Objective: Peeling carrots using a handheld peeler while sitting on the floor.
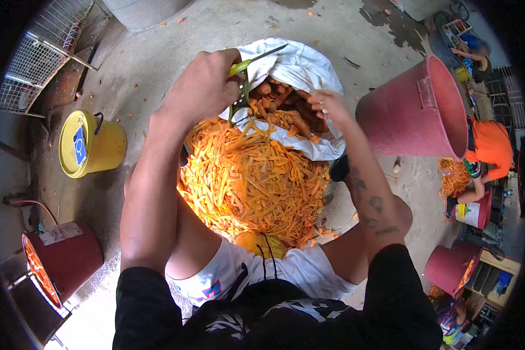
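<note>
My left hand [210, 87] grips a small knife [240, 68] by its yellow-green handle, the blade pointing up and right. At the same hand hangs a dark green perforated tool [243, 96], probably a peeler, partly hidden by the fingers. A white sack [308, 59] lies with its mouth towards me, holding several whole carrots [273, 94]. My right hand [332, 107], blurred, reaches over the right side of that mouth with fingers extended; I see nothing held in it. Between my legs spreads a large heap of orange peelings [253, 183].
A tall pink bin [402, 113] stands right of the sack. To the left are a lidded yellow bucket [94, 142] and a dark red bucket [70, 258] with orange contents. A person in orange [492, 146] bends at far right, by another pile of peelings [453, 177].
</note>
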`<action>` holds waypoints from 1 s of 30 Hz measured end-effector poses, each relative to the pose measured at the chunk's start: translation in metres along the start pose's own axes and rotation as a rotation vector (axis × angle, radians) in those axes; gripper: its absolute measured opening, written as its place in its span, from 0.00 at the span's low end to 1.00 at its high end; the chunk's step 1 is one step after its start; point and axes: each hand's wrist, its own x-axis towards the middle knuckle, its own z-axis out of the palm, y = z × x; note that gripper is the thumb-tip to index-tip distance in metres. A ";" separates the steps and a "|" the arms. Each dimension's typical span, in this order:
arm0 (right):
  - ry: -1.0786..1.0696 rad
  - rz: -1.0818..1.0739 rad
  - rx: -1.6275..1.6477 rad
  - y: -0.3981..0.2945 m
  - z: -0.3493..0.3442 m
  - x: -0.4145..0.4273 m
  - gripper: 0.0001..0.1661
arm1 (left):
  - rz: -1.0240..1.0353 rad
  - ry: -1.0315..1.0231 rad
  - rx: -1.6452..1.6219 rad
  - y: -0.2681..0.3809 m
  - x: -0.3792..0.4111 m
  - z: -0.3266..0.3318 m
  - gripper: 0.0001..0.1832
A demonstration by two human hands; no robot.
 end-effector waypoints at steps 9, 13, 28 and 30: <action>0.187 0.073 -0.917 0.175 0.028 0.053 0.30 | -0.008 -0.026 -0.013 -0.026 0.013 -0.011 0.08; 0.065 0.169 -0.793 0.163 0.048 0.051 0.31 | 0.019 -0.012 0.023 -0.034 0.014 -0.008 0.07; 0.382 -0.034 -0.549 0.087 0.055 -0.009 0.33 | -0.003 0.022 0.060 -0.017 0.012 0.019 0.13; 0.399 -0.178 -0.407 0.045 0.021 -0.041 0.30 | 0.016 0.037 0.006 -0.009 0.015 0.017 0.13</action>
